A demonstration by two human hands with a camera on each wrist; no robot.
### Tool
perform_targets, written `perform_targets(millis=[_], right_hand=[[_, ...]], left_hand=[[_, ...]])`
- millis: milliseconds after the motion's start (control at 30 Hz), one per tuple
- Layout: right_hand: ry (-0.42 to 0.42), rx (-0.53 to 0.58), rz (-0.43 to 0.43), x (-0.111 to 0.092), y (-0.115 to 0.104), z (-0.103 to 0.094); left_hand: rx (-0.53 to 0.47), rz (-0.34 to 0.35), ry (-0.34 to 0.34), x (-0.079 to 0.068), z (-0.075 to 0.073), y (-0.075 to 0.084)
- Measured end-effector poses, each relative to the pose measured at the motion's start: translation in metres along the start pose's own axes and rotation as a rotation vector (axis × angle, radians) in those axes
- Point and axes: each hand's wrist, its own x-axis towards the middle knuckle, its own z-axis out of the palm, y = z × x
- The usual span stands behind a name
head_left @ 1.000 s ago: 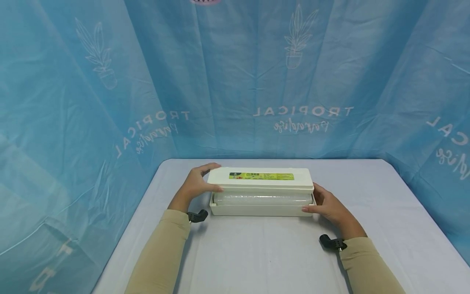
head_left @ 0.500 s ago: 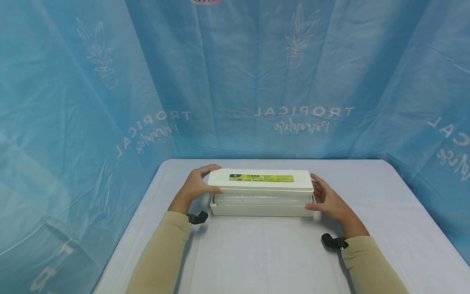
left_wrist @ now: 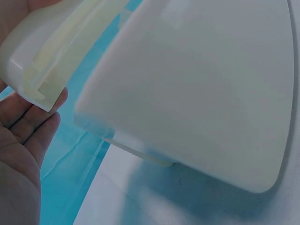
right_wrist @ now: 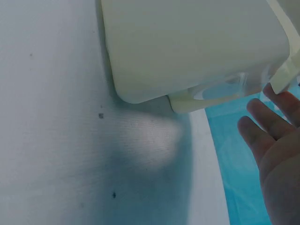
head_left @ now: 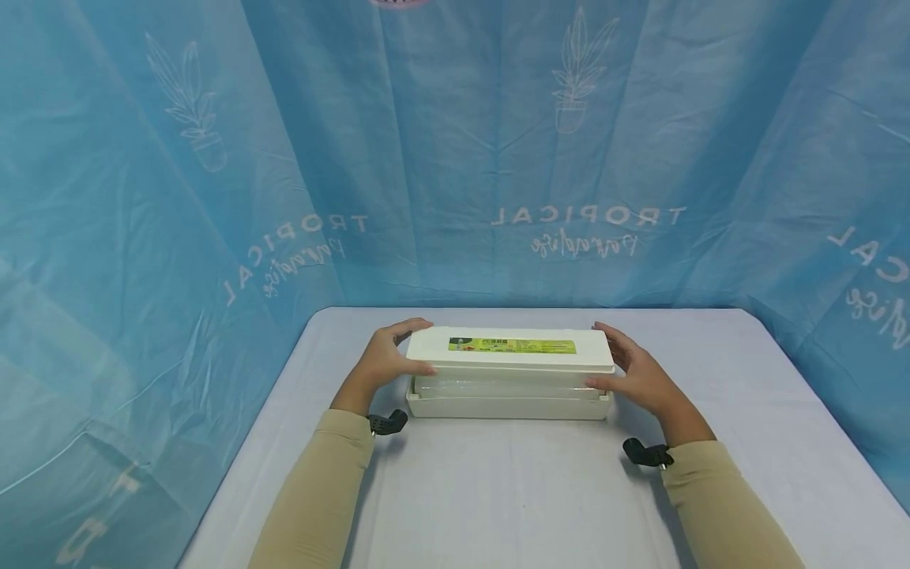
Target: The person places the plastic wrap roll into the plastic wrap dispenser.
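A white cling film box stands on the table, its base point(head_left: 508, 408) at the front with a clear film roll point(head_left: 506, 387) showing inside. Above it is the white lid point(head_left: 508, 358), apart from the base at its left end in the left wrist view. My left hand point(head_left: 380, 362) grips the lid's left end, thumb on the front edge and fingers behind. My right hand point(head_left: 640, 382) holds the right end the same way, thumb at the front edge. In the right wrist view, fingertips point(right_wrist: 255, 107) reach the lid's lower corner. A green and yellow label point(head_left: 512, 345) marks the lid.
A white cloth covers the table point(head_left: 455, 490). Blue printed curtain point(head_left: 455, 158) hangs behind and at both sides, close to the table's back edge. A black wrist camera mount point(head_left: 387, 423) sits at the left cuff, another mount point(head_left: 647, 453) at the right cuff.
My right hand has left the base's right end and moved up to grip the lid's right end. The lid has shifted slightly right, with my left hand still on it.
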Motion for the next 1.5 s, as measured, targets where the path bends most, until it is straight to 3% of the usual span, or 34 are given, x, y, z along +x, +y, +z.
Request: perform_targets(millis=[367, 700, 900, 1233, 1500], right_hand=[[0.024, -0.076, 0.004, 0.001, -0.007, -0.003], [0.014, -0.088, 0.075, -0.003, -0.007, -0.004], [0.010, -0.062, 0.056, -0.008, -0.007, -0.004], [0.006, -0.019, -0.004, -0.014, -0.002, 0.001], [0.001, -0.011, -0.003, -0.018, -0.001, 0.004]], left_hand=[[0.022, 0.008, -0.004, -0.001, 0.001, 0.002], [0.111, 0.008, -0.015, -0.009, 0.001, 0.010], [0.184, 0.027, -0.028, -0.015, 0.002, 0.010], [0.202, 0.076, -0.044, -0.026, 0.003, 0.008], [0.213, 0.094, -0.048, -0.031, 0.004, 0.007]])
